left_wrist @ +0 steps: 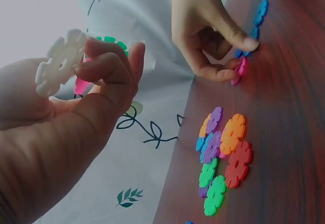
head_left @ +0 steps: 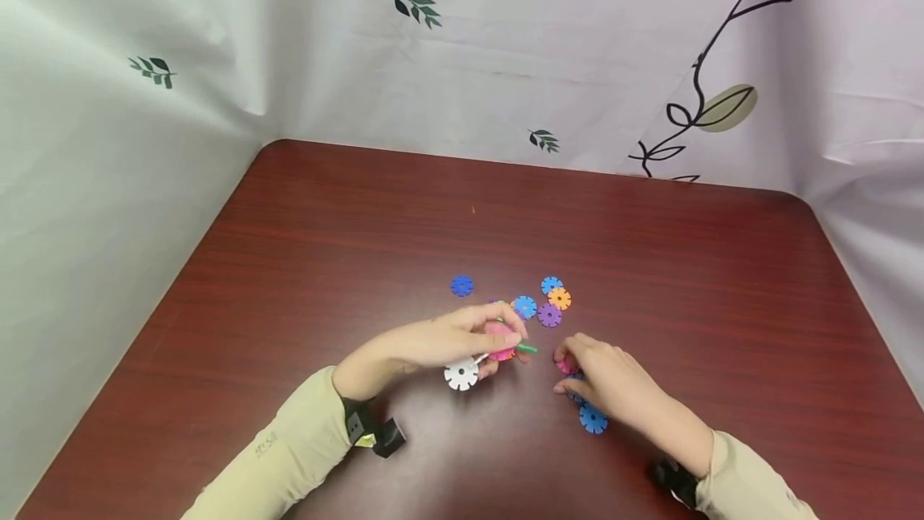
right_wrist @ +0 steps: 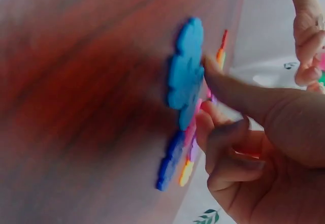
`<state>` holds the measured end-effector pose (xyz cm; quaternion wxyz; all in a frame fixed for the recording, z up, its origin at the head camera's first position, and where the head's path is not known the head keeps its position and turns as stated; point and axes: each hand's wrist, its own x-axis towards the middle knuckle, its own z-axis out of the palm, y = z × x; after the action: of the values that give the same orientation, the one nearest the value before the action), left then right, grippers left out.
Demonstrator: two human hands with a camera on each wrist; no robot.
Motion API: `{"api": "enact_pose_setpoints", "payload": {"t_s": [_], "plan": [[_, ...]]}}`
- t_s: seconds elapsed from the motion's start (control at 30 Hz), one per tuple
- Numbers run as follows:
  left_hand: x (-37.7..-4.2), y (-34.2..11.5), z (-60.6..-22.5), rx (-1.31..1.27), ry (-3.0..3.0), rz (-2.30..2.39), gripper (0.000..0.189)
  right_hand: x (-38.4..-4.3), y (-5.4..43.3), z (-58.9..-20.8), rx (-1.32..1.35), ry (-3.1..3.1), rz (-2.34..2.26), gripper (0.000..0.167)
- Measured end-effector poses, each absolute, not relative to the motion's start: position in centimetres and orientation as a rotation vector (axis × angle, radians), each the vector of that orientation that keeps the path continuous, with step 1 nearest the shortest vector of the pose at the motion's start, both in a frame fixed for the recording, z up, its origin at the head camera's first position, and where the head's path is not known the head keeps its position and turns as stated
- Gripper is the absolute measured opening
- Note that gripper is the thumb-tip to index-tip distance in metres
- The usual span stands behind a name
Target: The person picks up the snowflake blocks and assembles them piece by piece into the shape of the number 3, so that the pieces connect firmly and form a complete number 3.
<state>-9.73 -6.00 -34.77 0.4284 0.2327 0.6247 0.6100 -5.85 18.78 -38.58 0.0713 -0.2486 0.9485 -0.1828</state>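
In the head view my left hand [head_left: 462, 335] holds a cluster of notched plastic building discs above the table. A white disc [head_left: 461, 374], a pink disc [head_left: 500, 341] and a green disc [head_left: 527, 348] show in it; the fingers hide how they join. My right hand [head_left: 613, 379] is low over the table to the right. Its index fingertip touches a pink disc [left_wrist: 239, 71], while the thumb lies by blue discs [right_wrist: 185, 64], apart from the fingertip. Another blue disc [head_left: 593, 418] lies just below this hand.
Farther back lie more loose discs: a dark blue disc [head_left: 462, 286], an orange disc [head_left: 559, 298] and a purple disc [head_left: 549, 314]. Red [left_wrist: 238, 164] and green discs [left_wrist: 215, 195] show in the left wrist view. A patterned white curtain [head_left: 462, 62] surrounds the brown table [head_left: 325, 207].
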Motion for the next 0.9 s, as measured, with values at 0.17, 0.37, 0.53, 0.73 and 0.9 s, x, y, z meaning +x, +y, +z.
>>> {"api": "enact_pose_setpoints", "payload": {"t_s": [0.17,0.37,0.53,0.73,0.9], "plan": [[-9.7,-6.0,-34.9,0.66,1.588,1.494,0.03,-6.2,18.8,-38.7,-0.677,2.867,-0.624,0.029],[-9.8,-5.9,-35.1,0.62,1.586,1.534,0.029,-6.3,19.2,-38.2,-0.359,2.886,-0.548,0.048],[-9.9,-5.9,-35.1,0.56,1.552,1.573,0.03,-6.6,19.2,-38.0,-0.289,2.841,-0.507,0.04],[-9.9,-6.1,-35.2,0.53,1.556,1.582,0.031,-6.9,19.3,-37.4,-0.511,2.696,-0.854,0.019],[-9.8,-6.0,-35.3,0.536,1.62,1.588,0.031,-6.1,18.6,-36.1,-0.638,2.25,-1.456,0.026]]}}
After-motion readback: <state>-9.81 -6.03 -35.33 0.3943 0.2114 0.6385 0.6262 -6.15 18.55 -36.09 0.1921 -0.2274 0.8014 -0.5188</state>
